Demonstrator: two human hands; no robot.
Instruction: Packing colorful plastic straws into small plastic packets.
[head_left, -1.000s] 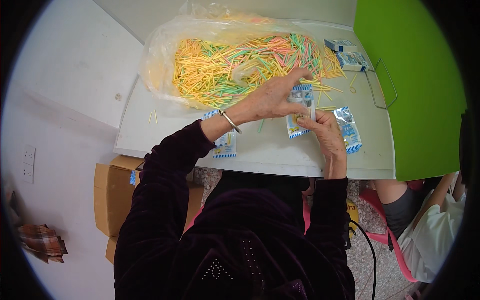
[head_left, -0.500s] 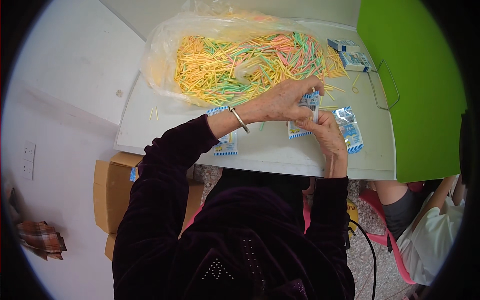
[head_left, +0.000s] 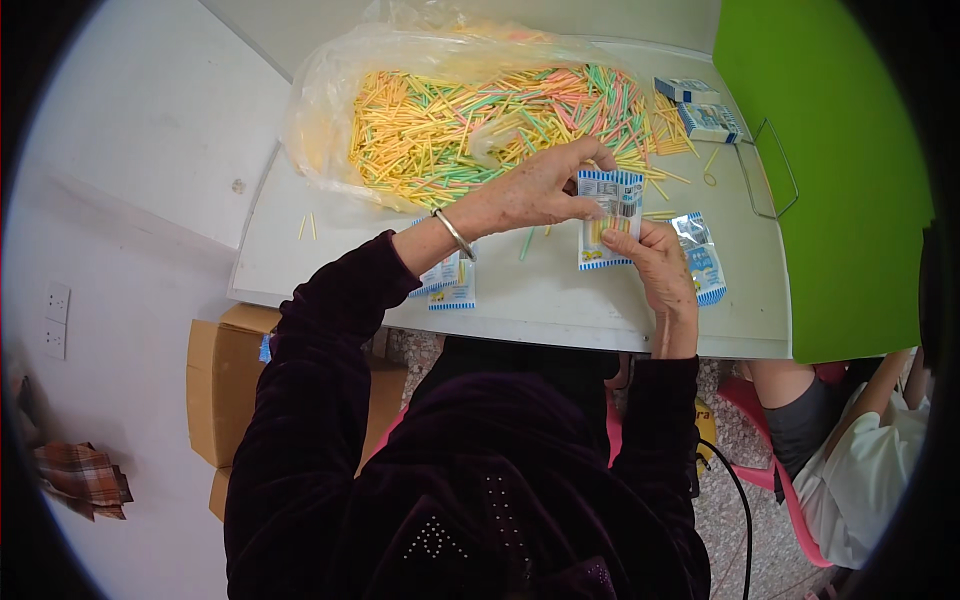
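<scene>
My right hand (head_left: 660, 265) pinches a small clear packet (head_left: 610, 250) with blue striped ends by its lower right side. Several yellow sticks show through its film. At the packet's upper left is my left hand (head_left: 545, 187), thumb and forefinger spread apart, the thumb tip over the packet's edge. Whether that thumb touches the film is hard to see. Behind both hands lies a large heap of thin yellow, green and pink sticks (head_left: 430, 130) on a clear plastic bag (head_left: 318, 125). Flat packets (head_left: 453, 296) lie under my left wrist, and another packet (head_left: 703, 265) rests beside my right hand.
Two stacks of blue-and-white packets (head_left: 710, 123) sit at the back right, near a rubber band (head_left: 710, 180) and a wire handle (head_left: 797, 185) by the green panel (head_left: 840, 200). An open cardboard box (head_left: 225, 385) stands below the table's left. Another person (head_left: 870, 460) sits at right.
My left hand has loosened from the packet's top and moved slightly left, its fingers spreading. The packet now faces up more fully in my right hand.
</scene>
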